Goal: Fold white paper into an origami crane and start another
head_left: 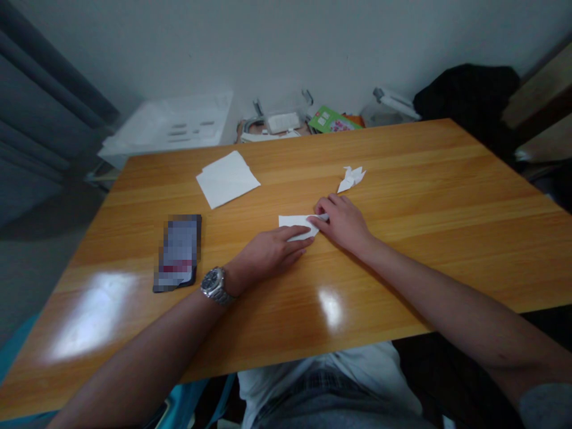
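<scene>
A small folded piece of white paper (292,221) lies on the wooden table in front of me. My left hand (272,250), with a metal watch (216,286) on its wrist, rests on the paper with fingers stretched out flat over its near side. At the paper's right end, my right hand (342,220) pinches the edge between thumb and curled fingers. Just beyond the right hand sits a folded white paper crane (352,179). Part of the folded paper is hidden under my fingers.
Several white paper sheets (229,180) lie at the back left of the table (429,173). A phone (179,253) with a blurred screen is left of my hands. Behind the table stand a white plastic bin (179,122), a green book (333,120) and a black bag (467,95).
</scene>
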A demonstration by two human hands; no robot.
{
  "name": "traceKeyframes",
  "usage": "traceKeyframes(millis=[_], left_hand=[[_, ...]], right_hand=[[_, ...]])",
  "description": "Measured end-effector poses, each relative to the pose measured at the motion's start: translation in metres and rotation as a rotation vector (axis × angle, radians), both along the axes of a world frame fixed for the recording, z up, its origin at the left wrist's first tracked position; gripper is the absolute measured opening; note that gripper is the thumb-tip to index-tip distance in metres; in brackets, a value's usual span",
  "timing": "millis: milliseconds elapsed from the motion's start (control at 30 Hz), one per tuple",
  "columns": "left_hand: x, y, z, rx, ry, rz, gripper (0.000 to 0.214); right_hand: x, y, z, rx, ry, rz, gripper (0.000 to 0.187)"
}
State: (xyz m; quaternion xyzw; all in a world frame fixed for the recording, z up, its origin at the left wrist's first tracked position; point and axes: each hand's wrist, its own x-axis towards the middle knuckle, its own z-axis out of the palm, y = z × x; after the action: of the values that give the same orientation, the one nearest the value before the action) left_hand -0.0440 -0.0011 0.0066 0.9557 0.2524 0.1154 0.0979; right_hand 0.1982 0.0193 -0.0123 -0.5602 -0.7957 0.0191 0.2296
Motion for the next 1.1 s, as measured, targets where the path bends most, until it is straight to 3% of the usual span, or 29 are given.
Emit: traceKeyframes(millis=[333,767,933,1100], left_hand=[[0.009,-0.004,0.009,0.047,0.020,0.012,0.034],[0.012,-0.006,0.003,0.037,0.023,0.033,0.038],[0.014,-0.004,0.001,0.053,0.021,0.082,0.037],[0.010,0.000,0.002,0.057,0.013,0.141,0.037]], right_hand=[[0.000,-0.001,0.000,-0.002,-0.005,-0.007,0.023],[0.004,0.000,-0.002,0.000,0.077,0.016,0.022],[0.016,0.001,0.007,0.002,0.202,0.130,0.017],[0.026,0.000,0.017,0.021,0.164,0.285,0.030]])
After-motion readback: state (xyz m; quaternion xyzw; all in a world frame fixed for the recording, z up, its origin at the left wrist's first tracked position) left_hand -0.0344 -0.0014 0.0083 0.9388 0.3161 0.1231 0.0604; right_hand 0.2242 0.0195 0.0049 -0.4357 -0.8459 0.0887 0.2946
